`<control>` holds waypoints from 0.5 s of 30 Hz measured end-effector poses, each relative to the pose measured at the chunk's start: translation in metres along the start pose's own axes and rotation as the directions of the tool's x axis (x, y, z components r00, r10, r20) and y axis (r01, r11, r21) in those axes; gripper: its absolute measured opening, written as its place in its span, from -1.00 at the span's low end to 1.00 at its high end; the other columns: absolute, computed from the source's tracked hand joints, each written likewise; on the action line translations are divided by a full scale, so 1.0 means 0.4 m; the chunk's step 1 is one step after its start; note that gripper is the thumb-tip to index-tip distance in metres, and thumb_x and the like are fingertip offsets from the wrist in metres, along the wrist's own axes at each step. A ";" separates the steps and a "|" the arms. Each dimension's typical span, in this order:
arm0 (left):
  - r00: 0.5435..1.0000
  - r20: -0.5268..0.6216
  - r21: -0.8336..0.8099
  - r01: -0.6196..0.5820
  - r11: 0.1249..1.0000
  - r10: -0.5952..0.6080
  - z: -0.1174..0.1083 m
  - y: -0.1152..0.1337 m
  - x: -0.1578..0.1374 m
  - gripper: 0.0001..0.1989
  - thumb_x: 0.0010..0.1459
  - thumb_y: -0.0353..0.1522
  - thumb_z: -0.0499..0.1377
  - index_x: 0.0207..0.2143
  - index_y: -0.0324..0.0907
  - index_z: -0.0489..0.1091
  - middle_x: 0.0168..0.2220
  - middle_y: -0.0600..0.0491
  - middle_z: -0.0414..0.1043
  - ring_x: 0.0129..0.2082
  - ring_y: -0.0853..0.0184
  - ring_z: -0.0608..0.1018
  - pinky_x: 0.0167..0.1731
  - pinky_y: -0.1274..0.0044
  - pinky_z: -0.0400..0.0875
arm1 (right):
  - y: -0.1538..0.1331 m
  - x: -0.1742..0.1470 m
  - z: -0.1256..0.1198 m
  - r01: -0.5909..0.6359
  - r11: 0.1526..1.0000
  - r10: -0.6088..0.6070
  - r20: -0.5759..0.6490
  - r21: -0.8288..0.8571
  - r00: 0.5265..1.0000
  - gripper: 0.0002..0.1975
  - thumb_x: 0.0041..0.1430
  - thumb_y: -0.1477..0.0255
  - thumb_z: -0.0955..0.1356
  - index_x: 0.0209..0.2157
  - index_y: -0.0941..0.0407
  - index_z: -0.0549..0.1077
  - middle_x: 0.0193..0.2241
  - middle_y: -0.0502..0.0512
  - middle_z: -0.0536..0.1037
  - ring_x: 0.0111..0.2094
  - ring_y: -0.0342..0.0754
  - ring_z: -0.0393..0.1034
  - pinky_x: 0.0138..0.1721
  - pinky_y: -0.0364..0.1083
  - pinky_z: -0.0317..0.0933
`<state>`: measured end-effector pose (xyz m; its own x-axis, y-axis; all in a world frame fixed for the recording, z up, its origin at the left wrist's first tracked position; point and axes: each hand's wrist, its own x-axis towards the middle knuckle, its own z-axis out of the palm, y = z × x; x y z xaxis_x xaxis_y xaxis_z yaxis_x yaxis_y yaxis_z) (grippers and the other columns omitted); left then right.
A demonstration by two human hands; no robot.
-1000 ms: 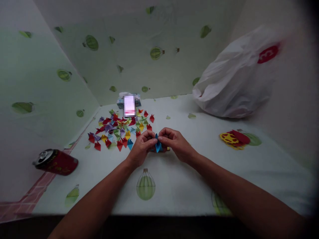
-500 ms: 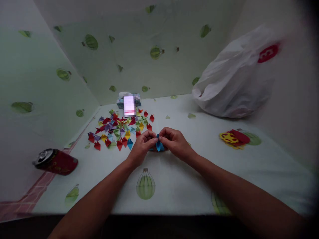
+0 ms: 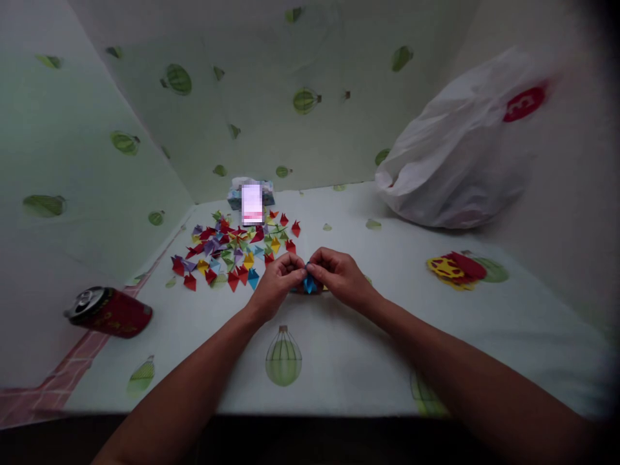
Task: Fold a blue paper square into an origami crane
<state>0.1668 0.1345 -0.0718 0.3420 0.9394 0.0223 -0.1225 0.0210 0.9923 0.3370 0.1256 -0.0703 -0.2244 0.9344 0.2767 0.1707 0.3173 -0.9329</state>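
Between my hands is a small blue folded origami paper (image 3: 309, 283), its upper part hidden by the fingertips. My left hand (image 3: 282, 276) pinches it from the left with thumb and forefinger. From the other side my right hand (image 3: 338, 274) pinches it too, thumb close to the left thumb. Beneath the blue paper lies something dark with a bit of colour at its edge, mostly covered. To the left spreads a pile of small folded paper cranes (image 3: 227, 248) in red, yellow, green, purple and blue.
A phone with a lit screen (image 3: 252, 203) leans on a tissue box (image 3: 236, 196) behind the pile. A dark red can (image 3: 112, 312) stands at the left. At the right are red and yellow cut-out shapes (image 3: 458, 266) and a big white plastic bag (image 3: 450, 155).
The blue paper's shape between my fingertips has changed: its tall upright part now looks lower and wider. Both hands keep almost the same place.
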 end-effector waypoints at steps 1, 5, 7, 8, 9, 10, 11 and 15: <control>1.000 0.004 0.005 0.004 1.000 -0.004 0.000 0.001 0.000 -0.77 -0.02 -0.31 0.34 -0.39 -0.21 0.35 -0.50 0.17 0.34 -0.54 0.49 0.39 -0.52 0.62 0.30 | 0.000 0.001 -0.001 0.002 1.000 -0.002 -0.003 -0.016 1.000 -0.81 0.15 0.32 0.33 -0.48 0.10 0.34 -0.59 -0.03 0.39 -0.54 -0.14 0.26 -0.49 -0.14 0.13; 0.999 0.025 0.015 0.028 1.000 -0.028 0.001 0.006 0.002 -0.74 -0.03 -0.31 0.34 -0.33 -0.20 0.37 -0.49 0.15 0.38 -0.54 0.46 0.42 -0.53 0.60 0.34 | -0.003 0.001 -0.005 0.003 0.997 -0.004 -0.003 -0.072 1.000 -0.84 0.13 0.39 0.32 -0.51 0.11 0.35 -0.61 -0.04 0.37 -0.56 -0.15 0.24 -0.51 -0.15 0.11; 0.998 0.047 0.030 0.047 0.998 -0.048 0.000 0.009 0.002 -0.74 -0.03 -0.29 0.34 -0.32 -0.22 0.40 -0.49 0.13 0.40 -0.53 0.45 0.44 -0.51 0.60 0.36 | -0.005 0.001 -0.007 0.004 0.997 -0.003 0.010 -0.079 1.000 -0.83 0.14 0.40 0.32 -0.51 0.11 0.35 -0.61 -0.04 0.37 -0.56 -0.16 0.23 -0.51 -0.15 0.11; 0.997 0.056 0.040 0.058 0.998 -0.060 -0.001 0.010 0.002 -0.75 -0.03 -0.29 0.34 -0.34 -0.23 0.41 -0.48 0.12 0.41 -0.52 0.45 0.45 -0.50 0.59 0.36 | -0.006 0.001 -0.008 0.001 0.997 0.000 0.016 -0.072 1.000 -0.82 0.15 0.38 0.32 -0.52 0.11 0.35 -0.62 -0.04 0.37 -0.57 -0.16 0.23 -0.51 -0.15 0.11; 0.996 0.061 0.048 0.068 0.997 -0.071 -0.002 0.010 0.002 -0.76 -0.03 -0.28 0.34 -0.37 -0.24 0.41 -0.48 0.11 0.41 -0.52 0.46 0.45 -0.49 0.59 0.37 | -0.007 0.001 -0.009 -0.008 0.999 0.009 0.024 -0.051 1.000 -0.79 0.17 0.36 0.32 -0.52 0.11 0.35 -0.62 -0.04 0.37 -0.57 -0.16 0.23 -0.52 -0.15 0.12; 0.995 0.058 0.050 0.075 0.996 -0.078 -0.003 0.010 0.002 -0.76 -0.03 -0.28 0.34 -0.40 -0.24 0.40 -0.48 0.11 0.42 -0.52 0.46 0.45 -0.49 0.59 0.37 | -0.007 0.002 -0.010 -0.024 1.000 0.024 0.030 -0.014 0.999 -0.76 0.19 0.32 0.31 -0.51 0.11 0.34 -0.63 -0.04 0.37 -0.58 -0.16 0.24 -0.52 -0.14 0.13; 0.996 0.046 0.046 0.077 0.996 -0.079 -0.004 0.010 0.002 -0.76 -0.03 -0.28 0.34 -0.41 -0.24 0.39 -0.49 0.12 0.42 -0.52 0.46 0.45 -0.48 0.59 0.37 | -0.006 0.002 -0.010 -0.047 0.998 0.045 0.039 0.037 0.998 -0.74 0.21 0.28 0.30 -0.50 0.11 0.34 -0.63 -0.05 0.37 -0.59 -0.17 0.24 -0.53 -0.14 0.14; 0.999 -0.042 0.036 0.029 0.999 -0.027 -0.005 0.005 0.003 -0.75 -0.02 -0.28 0.33 -0.39 -0.22 0.36 -0.50 0.15 0.40 -0.53 0.46 0.46 -0.44 0.57 0.41 | 0.003 0.007 -0.009 -0.161 0.954 0.148 0.068 0.254 0.987 -0.72 0.17 0.20 0.36 -0.44 0.11 0.34 -0.64 -0.11 0.36 -0.63 -0.19 0.24 -0.58 -0.16 0.16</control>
<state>0.1651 0.1362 -0.0700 0.3055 0.9522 -0.0100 -0.0794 0.0359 0.9962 0.3399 0.1293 -0.0696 -0.2617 0.9578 0.1189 -0.0450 0.1109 -0.9928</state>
